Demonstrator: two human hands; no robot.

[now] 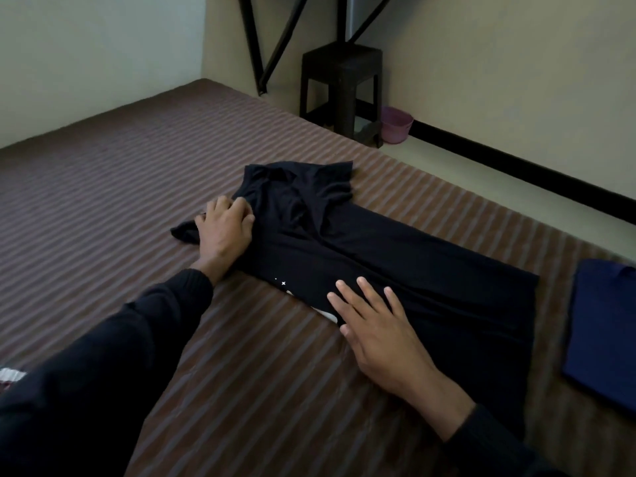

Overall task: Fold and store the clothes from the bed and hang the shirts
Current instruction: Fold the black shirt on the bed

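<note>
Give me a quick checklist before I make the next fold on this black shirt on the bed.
1. Black shirt lies lengthwise on the striped bed, sides folded in: ok.
2. Left hand has a grip on the sleeve end: ok.
3. Right hand presses flat on the shirt's near edge: ok.
4. Collar end smooth: not ok, the fabric there is bunched.
5. Left sleeve tucked in: not ok, it sticks out past the hand.
6. Folded blue garment lies apart from the shirt: ok.

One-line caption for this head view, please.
Both hands, left and right, flatten a half-folded black shirt on the striped bed.
</note>
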